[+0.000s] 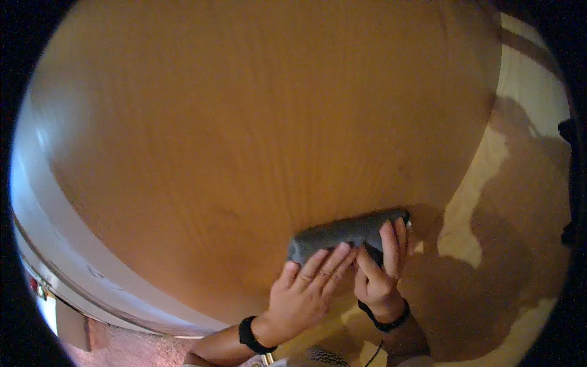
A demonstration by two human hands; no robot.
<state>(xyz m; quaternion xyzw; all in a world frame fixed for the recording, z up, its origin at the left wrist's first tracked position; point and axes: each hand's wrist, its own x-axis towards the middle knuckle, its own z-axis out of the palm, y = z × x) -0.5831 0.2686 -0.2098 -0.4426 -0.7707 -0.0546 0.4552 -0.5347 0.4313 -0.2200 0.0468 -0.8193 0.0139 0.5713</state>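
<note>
A dark grey rolled cloth [339,235], long and soft-looking, lies slantwise on the wood-toned tabletop [257,122] near its front. My left hand [302,300] is palm down with its fingers stretched out and a little apart, the tips resting along the roll's near edge. At the roll's right end my right hand [382,278] is bent round it, two fingers over the top and the others at the near side. Both hands nearly meet at the middle. The underside of the roll is hidden. A dark band circles each wrist.
A pale curved edge [134,284] borders the tabletop at the left and front left. Beyond it shows a pinkish floor [134,348]. Light patches and dark shadows [507,214] fall over the right side, with a black object [568,183] at the far right rim.
</note>
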